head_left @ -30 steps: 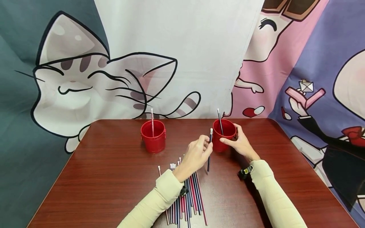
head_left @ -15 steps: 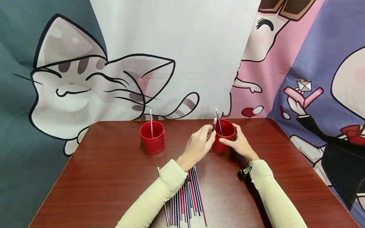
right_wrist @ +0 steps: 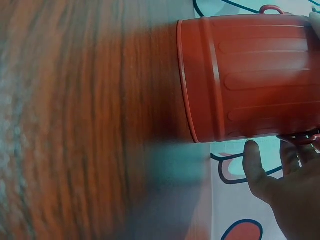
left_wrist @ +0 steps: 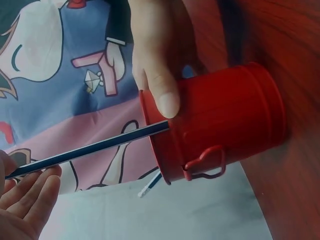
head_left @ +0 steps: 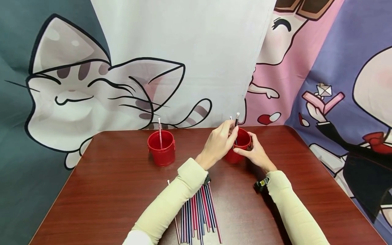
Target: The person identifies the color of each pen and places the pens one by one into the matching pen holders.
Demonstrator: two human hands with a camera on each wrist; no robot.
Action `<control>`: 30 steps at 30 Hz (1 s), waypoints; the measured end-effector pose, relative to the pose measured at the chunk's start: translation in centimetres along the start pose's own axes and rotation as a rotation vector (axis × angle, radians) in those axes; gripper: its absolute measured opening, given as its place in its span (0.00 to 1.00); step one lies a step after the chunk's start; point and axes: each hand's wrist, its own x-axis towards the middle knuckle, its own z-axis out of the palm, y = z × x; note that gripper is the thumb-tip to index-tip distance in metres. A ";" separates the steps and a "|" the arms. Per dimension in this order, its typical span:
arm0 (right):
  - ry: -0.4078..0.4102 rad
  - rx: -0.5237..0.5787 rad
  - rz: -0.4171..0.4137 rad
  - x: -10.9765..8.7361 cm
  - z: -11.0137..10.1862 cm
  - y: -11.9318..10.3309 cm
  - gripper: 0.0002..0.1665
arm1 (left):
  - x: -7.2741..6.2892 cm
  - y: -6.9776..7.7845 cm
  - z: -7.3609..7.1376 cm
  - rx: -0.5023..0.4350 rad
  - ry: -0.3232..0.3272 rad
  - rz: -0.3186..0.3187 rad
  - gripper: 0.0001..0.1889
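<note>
Pencil (left_wrist: 90, 148), pinched in the grip of the left hand (head_left: 218, 141), slants near the top of a red bucket (head_left: 234, 157), one o'clock from the pencil pile (head_left: 194, 217); the right hand (head_left: 255, 153) grips that bucket. Loading seems in hand; next calls for guiding the lower end inside.

The tabletop (head_left: 187, 149) leaves passage between left bucket (head_left: 162, 154) and left fingers (head_left: 226, 126); right fingers (head_left: 243, 152) bar one side of the right bucket (head_left: 234, 157), whose mouth the pencil (left_wrist: 90, 148) seems to crowd.
</note>
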 end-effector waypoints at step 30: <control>-0.019 0.035 0.005 -0.9 0.1 -2.9 0.47 | -0.6 -2.4 3.5 0.242 -0.294 -0.229 0.07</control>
